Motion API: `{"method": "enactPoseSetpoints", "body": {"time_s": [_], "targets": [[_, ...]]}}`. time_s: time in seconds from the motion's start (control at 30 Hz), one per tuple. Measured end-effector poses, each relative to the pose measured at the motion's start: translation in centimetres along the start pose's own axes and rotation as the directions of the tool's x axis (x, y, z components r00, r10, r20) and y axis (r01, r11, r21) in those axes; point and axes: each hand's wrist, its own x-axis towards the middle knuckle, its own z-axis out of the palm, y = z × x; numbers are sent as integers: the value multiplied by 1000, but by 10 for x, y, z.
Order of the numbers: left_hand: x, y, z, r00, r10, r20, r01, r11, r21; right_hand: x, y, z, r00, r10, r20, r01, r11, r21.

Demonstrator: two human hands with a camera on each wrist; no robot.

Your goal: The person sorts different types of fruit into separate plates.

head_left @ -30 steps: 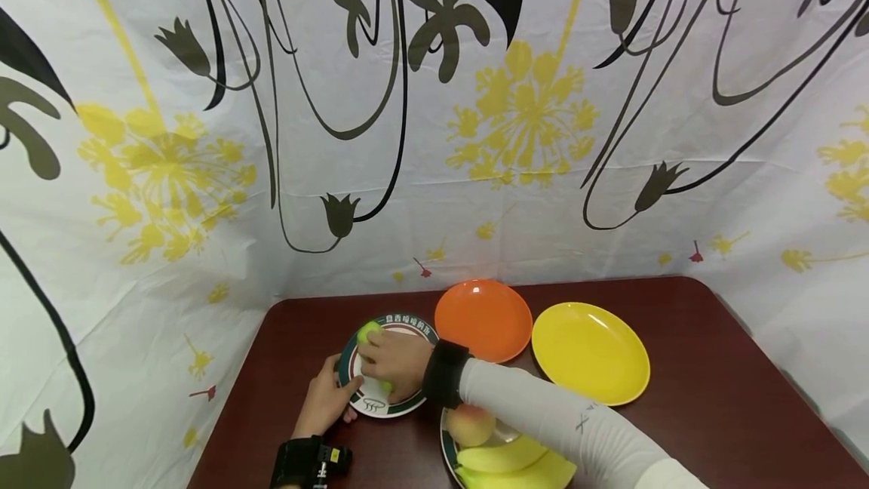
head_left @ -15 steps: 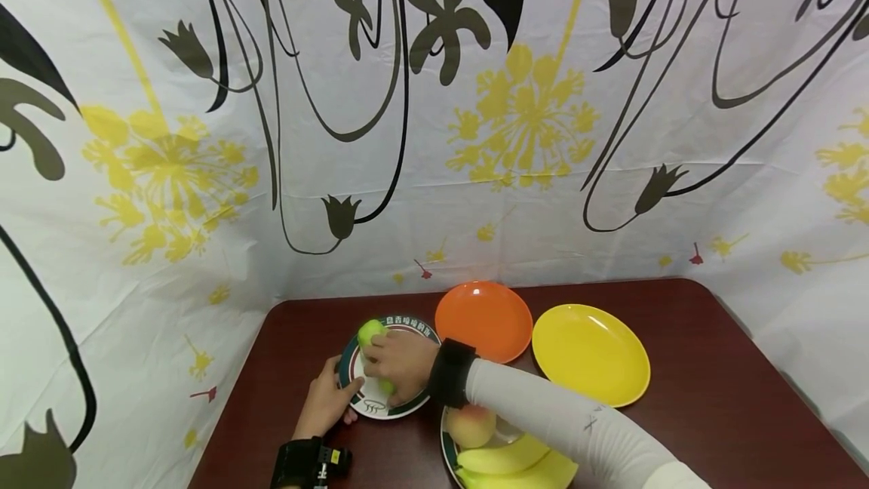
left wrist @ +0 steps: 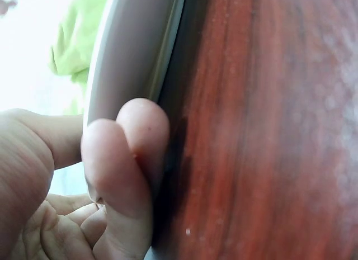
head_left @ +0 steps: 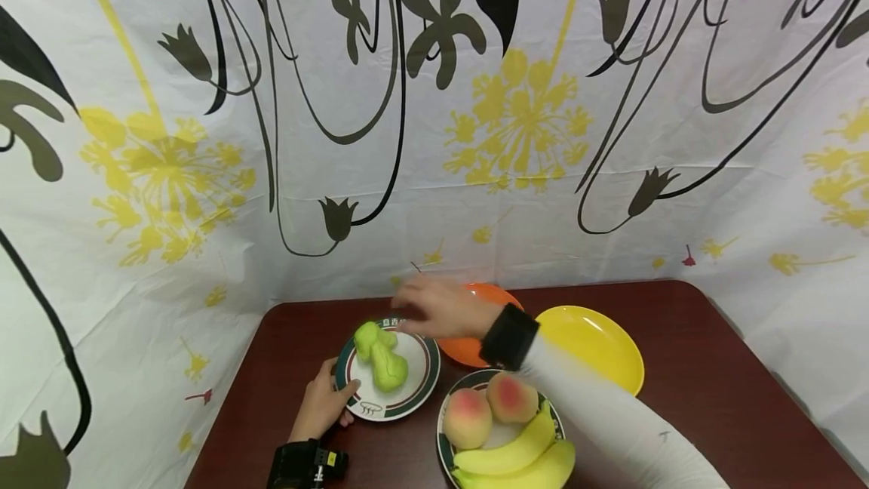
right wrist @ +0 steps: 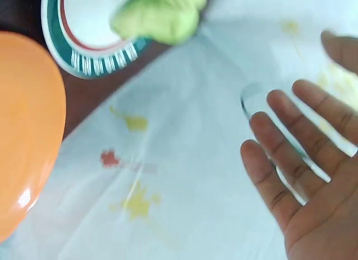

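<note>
My left hand (head_left: 322, 404) grips the near-left rim of a white plate with a green border (head_left: 417, 391), thumb over the edge and fingers underneath. In the left wrist view, fingertips (left wrist: 106, 154) press against the plate's underside (left wrist: 134, 53), close over the wooden table. On that plate lie lumpy light green pieces of produce (head_left: 388, 368), smooth and rounded; their kind does not show. My right hand (head_left: 444, 308), blurred, is raised over the orange plate (head_left: 468, 353), overlapping it in the head view. Its fingers (right wrist: 285, 176) are spread and hold nothing in the right wrist view.
A second green-bordered plate (head_left: 444, 453) at the front holds two peaches (head_left: 468, 417) and bananas (head_left: 505, 453). A yellow plate (head_left: 597, 345) stands at the right, partly behind my right sleeve. A patterned cloth (head_left: 475, 119) hangs behind the dark red table (head_left: 692, 368).
My right hand has let go of the green produce and moved up and right, uncovering it and the peaches. The left hand keeps its grip on the plate.
</note>
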Motion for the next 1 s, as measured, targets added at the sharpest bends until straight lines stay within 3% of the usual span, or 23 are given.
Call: {"method": "enactPoseSetpoints", "body": {"time_s": [0.07,0.17,0.23,0.33,0.4,0.47,0.63,0.73,0.83,0.93,1.0], "targets": [[1,0,1,1000,-1,3,1,1000,-3,-18,20,-12,993,99,-63,-88,983,164],[2,0,1,1000,-7,0,7,1000,-2,-45,61,-19,954,279,-109,-220,900,376],[2,-1,2,1000,-8,-2,8,1000,-4,-63,92,-14,907,403,-125,-304,830,468],[2,-1,3,1000,-11,-8,11,1000,-1,-91,133,4,810,576,-113,-452,735,505],[2,-1,3,1000,-8,-11,8,1000,8,-107,153,19,759,645,-91,-530,692,490],[3,0,4,1000,-11,-16,11,1000,16,-120,165,32,725,687,-52,-594,661,458],[2,-1,3,999,-24,-24,25,1000,13,-134,176,57,690,722,43,-667,612,424],[3,-2,4,999,-24,-24,24,1000,10,-133,179,65,678,731,70,-694,606,389],[2,-2,3,999,-27,-29,27,1000,9,-130,184,71,679,731,74,-700,614,364],[1,-1,2,1000,-23,-20,23,1000,11,-127,188,74,700,711,72,-686,640,345],[0,3,-2,1000,-14,-18,14,999,33,-125,189,75,701,710,70,-683,641,350]]}}
